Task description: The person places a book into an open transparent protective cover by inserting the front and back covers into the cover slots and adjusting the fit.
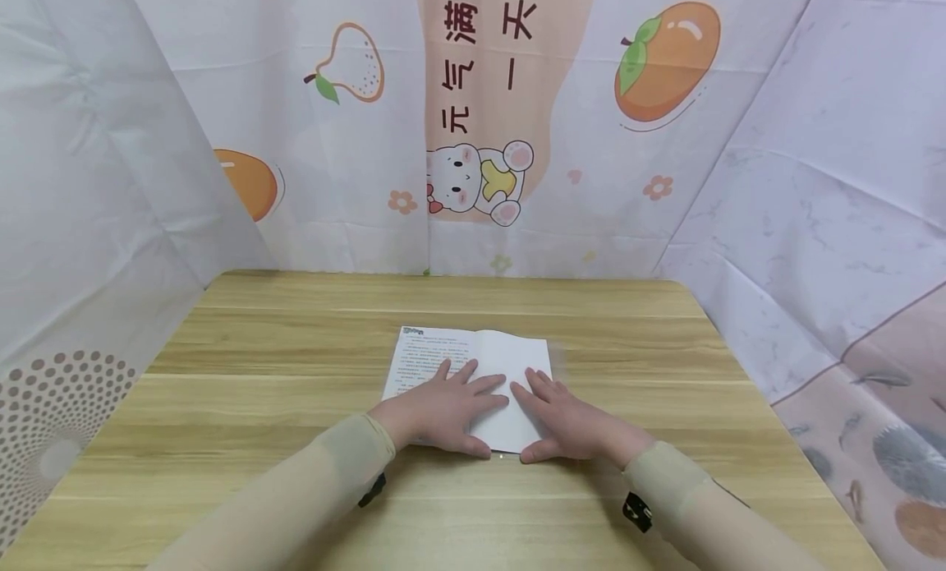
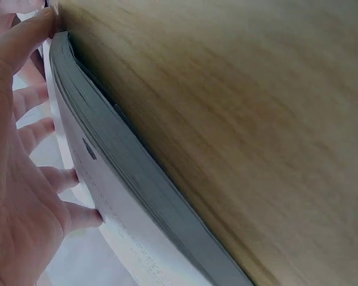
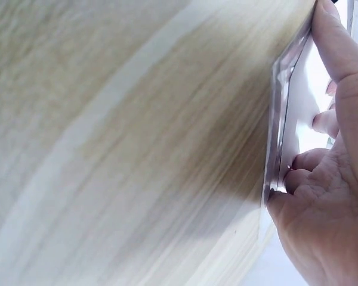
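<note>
An open book (image 1: 432,353) lies on the wooden table, with printed text on its left page and a blank white right page. My left hand (image 1: 452,407) rests across the left page and the middle fold, fingers spread. On the right page lies my right hand (image 1: 565,415), its fingers pointing toward the fold and its thumb at the near edge. In the left wrist view the thick stack of pages (image 2: 119,161) shows edge-on under the left fingers. The right wrist view shows a thin, clear-edged cover (image 3: 278,113) beneath the right hand.
The wooden table (image 1: 244,390) spreads around the book on every side. Behind it hangs a white curtain (image 1: 355,144) with fruit and cartoon prints. More patterned cloth (image 1: 813,185) hangs at the right, and a plain and dotted cloth (image 1: 81,226) at the left.
</note>
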Available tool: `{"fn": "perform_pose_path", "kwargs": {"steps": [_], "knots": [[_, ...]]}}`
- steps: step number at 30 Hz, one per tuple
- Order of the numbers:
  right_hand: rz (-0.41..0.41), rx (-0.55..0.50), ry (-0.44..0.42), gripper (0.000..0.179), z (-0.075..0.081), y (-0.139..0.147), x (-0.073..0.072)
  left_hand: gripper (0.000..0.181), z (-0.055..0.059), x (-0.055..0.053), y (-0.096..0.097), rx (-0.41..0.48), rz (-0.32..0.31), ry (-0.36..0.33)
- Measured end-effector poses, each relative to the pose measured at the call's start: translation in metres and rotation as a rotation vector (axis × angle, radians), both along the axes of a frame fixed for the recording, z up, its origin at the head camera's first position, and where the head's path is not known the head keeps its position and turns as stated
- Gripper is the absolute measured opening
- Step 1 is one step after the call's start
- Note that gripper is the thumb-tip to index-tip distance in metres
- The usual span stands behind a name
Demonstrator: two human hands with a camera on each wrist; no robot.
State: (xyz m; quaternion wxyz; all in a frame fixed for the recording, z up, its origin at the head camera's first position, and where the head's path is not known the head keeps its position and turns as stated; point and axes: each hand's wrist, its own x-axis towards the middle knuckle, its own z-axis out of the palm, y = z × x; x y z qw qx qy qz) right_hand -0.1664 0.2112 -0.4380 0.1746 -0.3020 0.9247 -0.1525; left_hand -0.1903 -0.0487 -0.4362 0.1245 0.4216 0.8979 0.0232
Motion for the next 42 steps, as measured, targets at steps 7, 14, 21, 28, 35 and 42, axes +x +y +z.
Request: {"fn": "perform_pose_path", "kwargs": {"steps": [7,14,21,28,35,42], "knots": [[0.002,-0.015,-0.006,0.102,0.003,0.0,0.001,0.073,-0.001,0.002,-0.003,0.033,-0.042,0.048],[0.021,-0.035,-0.013,0.103,0.004,-0.001,0.001,0.07,-0.002,0.003,-0.007,0.063,-0.074,0.084],[0.029,-0.042,-0.023,0.104,0.002,0.0,0.0,0.074,0.005,0.006,-0.009,0.076,-0.066,0.078],[0.04,-0.055,-0.033,0.105,0.002,0.0,0.0,0.081,0.008,0.008,-0.01,0.087,-0.041,0.061],[0.021,-0.044,-0.044,0.105,0.002,0.001,0.0,0.077,0.005,0.007,-0.012,0.058,-0.054,0.084],[-0.01,-0.042,-0.052,0.106,0.003,0.002,0.0,0.073,0.006,0.008,-0.009,0.039,-0.056,0.097]]}}
